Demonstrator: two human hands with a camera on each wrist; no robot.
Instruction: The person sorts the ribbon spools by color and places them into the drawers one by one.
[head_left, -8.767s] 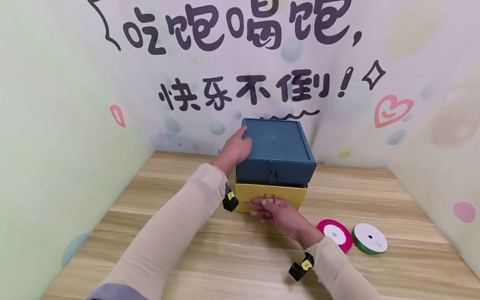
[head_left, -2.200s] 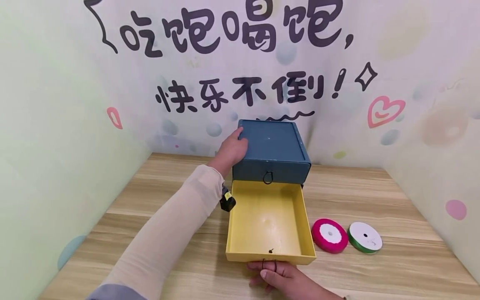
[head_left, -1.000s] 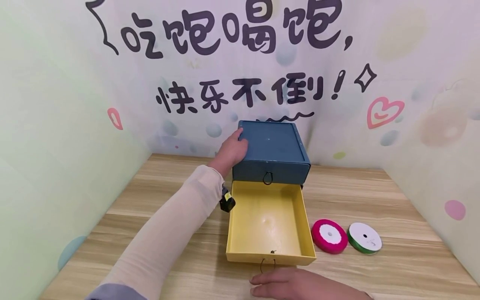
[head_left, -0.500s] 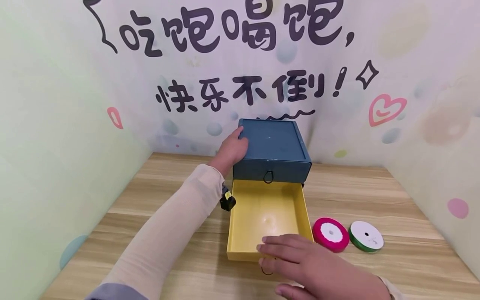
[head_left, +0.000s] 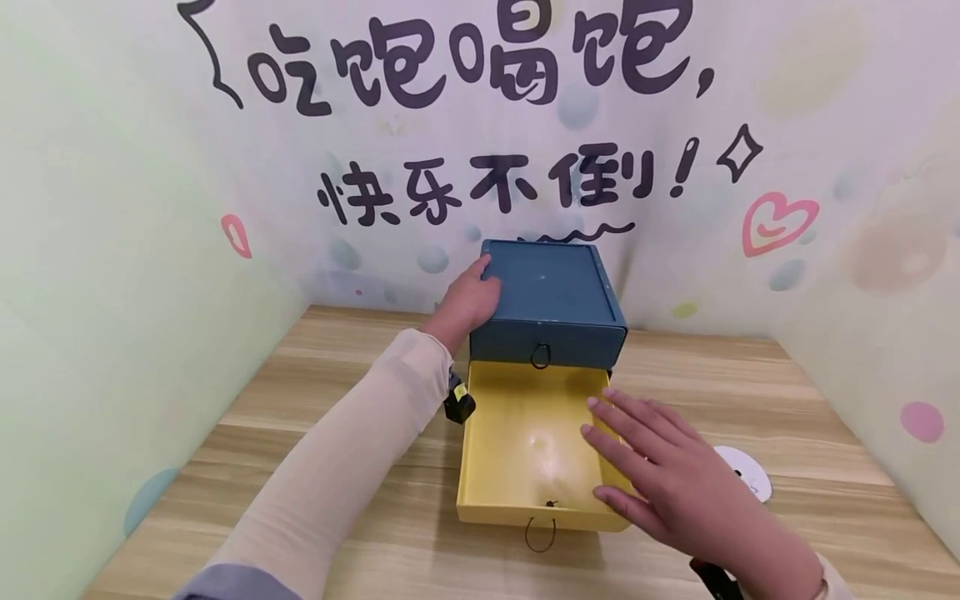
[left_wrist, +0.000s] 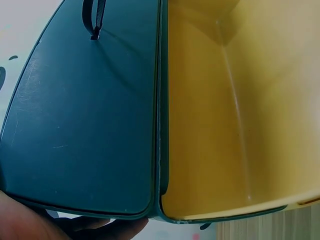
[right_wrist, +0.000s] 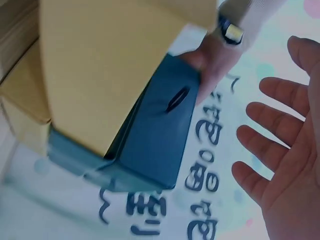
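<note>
Since half a second ago, the right hand has shifted farther and rightward, from the near edge of the drawer to its right side. Its fingers are straight and spread, holding nothing. The left hand grips the left edge of the box. The drawer is pulled out nearward below the box's upper level. Right of it, the spool lies partly hidden by the right hand.
</note>
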